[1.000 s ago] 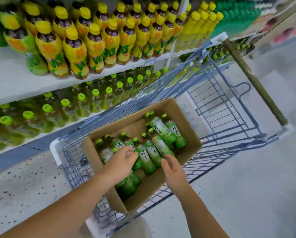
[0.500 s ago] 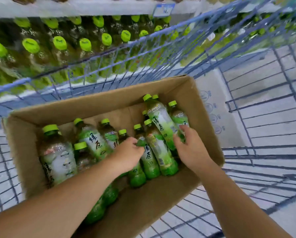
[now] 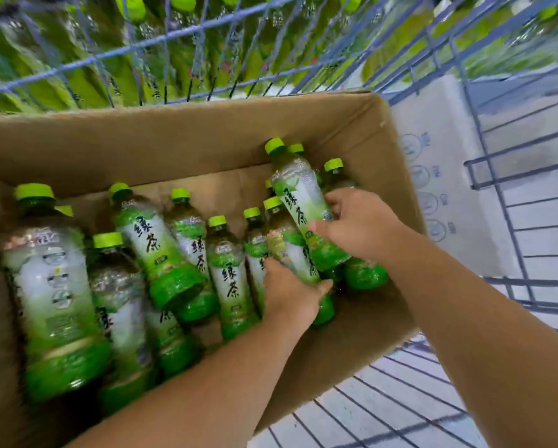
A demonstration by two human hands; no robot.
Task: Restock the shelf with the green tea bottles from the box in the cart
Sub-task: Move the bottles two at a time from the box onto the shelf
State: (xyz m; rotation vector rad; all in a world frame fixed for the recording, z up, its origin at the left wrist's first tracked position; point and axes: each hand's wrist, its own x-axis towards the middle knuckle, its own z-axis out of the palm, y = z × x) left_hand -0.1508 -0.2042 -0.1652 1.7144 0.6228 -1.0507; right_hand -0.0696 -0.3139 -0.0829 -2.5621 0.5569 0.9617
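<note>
Both hands have sunk deeper into the cardboard box (image 3: 180, 137) in the cart (image 3: 497, 176), right hand (image 3: 361, 226) clamped round a raised green tea bottle (image 3: 303, 208), left hand (image 3: 290, 294) closing on its neighbour (image 3: 287, 247); still the picking step, so next comes lifting them toward the shelf

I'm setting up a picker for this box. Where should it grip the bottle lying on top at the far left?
Grip the far-left bottle around its labelled middle, coming from above: it lies on its side atop the pile, cap toward the cardboard box wall, its upper side unobstructed.
</note>
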